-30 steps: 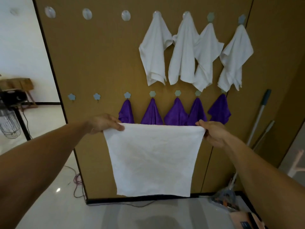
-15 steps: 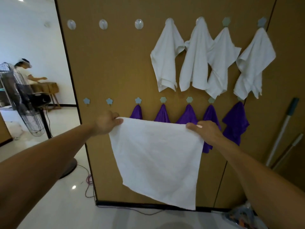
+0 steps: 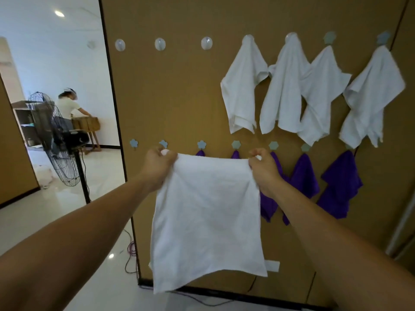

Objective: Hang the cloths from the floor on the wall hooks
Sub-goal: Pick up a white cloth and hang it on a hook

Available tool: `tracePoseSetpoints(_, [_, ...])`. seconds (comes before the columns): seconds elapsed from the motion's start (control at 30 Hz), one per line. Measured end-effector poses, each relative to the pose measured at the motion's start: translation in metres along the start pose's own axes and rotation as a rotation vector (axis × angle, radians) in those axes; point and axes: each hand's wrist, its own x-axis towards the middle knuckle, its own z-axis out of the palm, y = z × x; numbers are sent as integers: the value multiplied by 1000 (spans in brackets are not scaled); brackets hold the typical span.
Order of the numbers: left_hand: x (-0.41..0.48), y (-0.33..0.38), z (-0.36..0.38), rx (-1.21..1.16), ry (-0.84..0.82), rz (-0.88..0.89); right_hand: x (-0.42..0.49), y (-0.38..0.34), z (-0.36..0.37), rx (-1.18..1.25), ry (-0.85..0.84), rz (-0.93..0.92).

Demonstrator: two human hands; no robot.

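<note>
I hold a white cloth spread flat in front of the brown wall panel. My left hand grips its top left corner and my right hand pinches its top right corner. On the upper row, three round clear hooks stand bare at the left, and several white cloths hang to their right. On the lower row, two flower hooks at the left are bare, and several purple cloths hang on the others, partly hidden behind the held cloth.
A black pedestal fan stands on the glossy floor to the left of the panel. Behind it a person bends over a wooden table. Cables trail along the floor at the panel's foot. Pale poles lean at the right edge.
My hands have come closer together, so the cloth hangs narrower. The view has swung left and nearer the panel, bringing the fan and the doorway further into sight.
</note>
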Motion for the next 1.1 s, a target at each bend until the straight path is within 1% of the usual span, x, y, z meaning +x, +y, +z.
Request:
tracePoseSetpoints(0.07, [4,4,4,-45,14,-12,5,-8,16,32,-70,4])
tracePoseSetpoints(0.13, [14,7,3,-58,-11,5,11,-14,27,8,-194,33])
tracePoseSetpoints(0.23, [32,7,-9,-4,-105,75,19,-16,41,-183,-355,-60])
tracePoseSetpoints(0.3, [45,6,-22,22,-208,77,26,-18,54,-275,-425,-76])
tracePoseSetpoints(0.37, [58,6,-35,117,-358,78,34,-23,69,-310,-434,-50])
tracePoseSetpoints(0.43, [69,8,-45,254,-524,106,43,-28,84,-293,-405,-27])
tracePoseSetpoints(0.5, [84,7,-51,332,-590,135,51,-32,97,-192,-349,-15])
tracePoseSetpoints(0.57, [100,6,-53,308,-573,166,60,-37,112,-99,-309,-17])
tracePoseSetpoints(0.67, [124,11,-55,229,-496,225,74,-46,131,-104,-181,-80])
tracePoseSetpoints(0.77, [153,16,-52,337,-417,401,93,-52,144,-124,-81,-134])
tracePoseSetpoints(0.83, [172,18,-45,394,-386,513,109,-57,150,-160,-55,-155])
tracePoseSetpoints(0.9, [194,19,-37,432,-341,581,131,-62,154,-194,-42,-189])
tracePoseSetpoints(1.0, [227,23,-24,474,-253,642,168,-71,155,-276,-20,-270])
tracePoseSetpoints(1.1, [262,30,-8,431,-180,666,207,-85,160,-393,1,-369])
